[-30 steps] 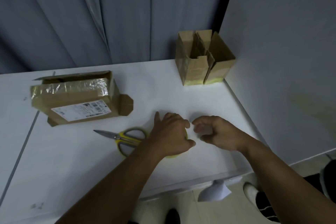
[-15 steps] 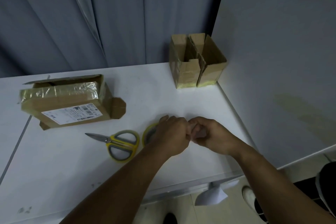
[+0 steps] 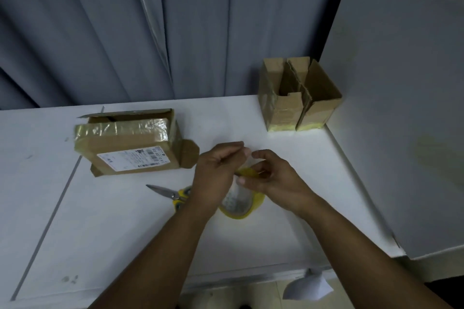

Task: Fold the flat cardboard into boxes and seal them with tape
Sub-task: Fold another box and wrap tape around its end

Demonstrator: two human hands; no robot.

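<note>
A yellowish roll of clear tape (image 3: 239, 204) is lifted and tilted between my hands near the table's middle. My left hand (image 3: 216, 173) grips the roll from the left. My right hand (image 3: 272, 178) pinches the roll's upper edge or the tape's loose end; which one I cannot tell. A flat brown box (image 3: 125, 147) with a shipping label and shiny tape lies at the left, one end flap open. Two small open cardboard boxes (image 3: 298, 98) stand side by side at the back right, their bottoms taped.
Yellow-handled scissors (image 3: 170, 194) lie just left of my left wrist, blades pointing left. The white table (image 3: 100, 221) ends at a wall panel on the right and a grey curtain behind. A crumpled white paper (image 3: 307, 288) lies on the floor below the front edge.
The tape roll, flat on the table under my left hand a second ago, is now raised and tilted. Both hands have come together on it. My view has shifted.
</note>
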